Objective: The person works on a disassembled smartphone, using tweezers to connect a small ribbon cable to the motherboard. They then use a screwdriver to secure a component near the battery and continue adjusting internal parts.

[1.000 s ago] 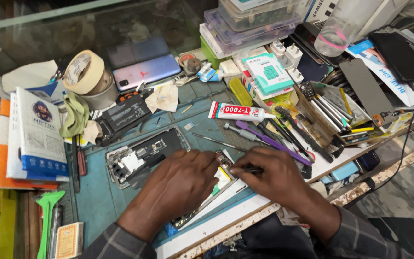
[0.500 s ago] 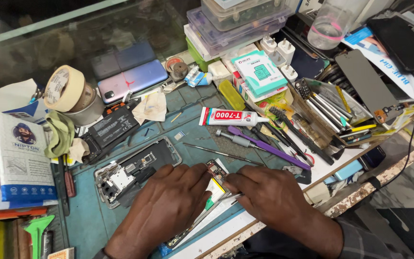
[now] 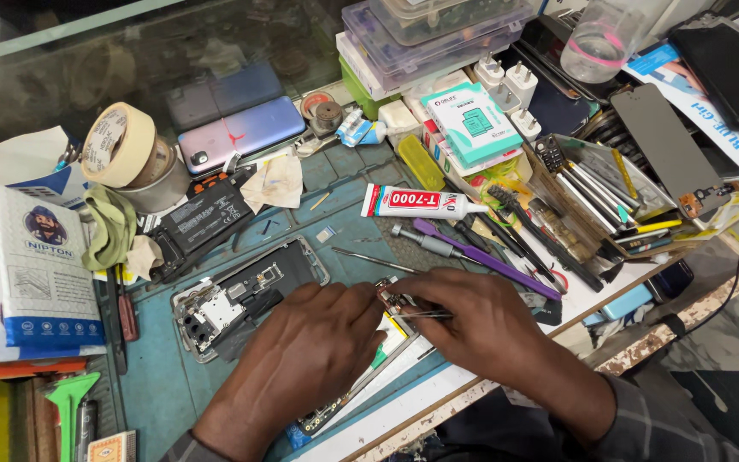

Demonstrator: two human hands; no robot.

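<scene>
Right hand pinching tweezers, left hand curled, fingertips pressing small circuit board

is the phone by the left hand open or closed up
Open: the phone beside the left hand lies with its back cover off, internals exposed.

- I see a teal work mat with a faint grid covering the tabletop.
- The glue tube is white with a red label band.
- A purple pry tool lies near a silver screwdriver.
- The tape roll is cream.
- One phone has a lilac back; the opened phone frame looks grey and black inside.
- The small box is teal and white.
- A bright green scraper sits beside an orange booklet edge.
- My sleeve is dark grey plaid.
</scene>
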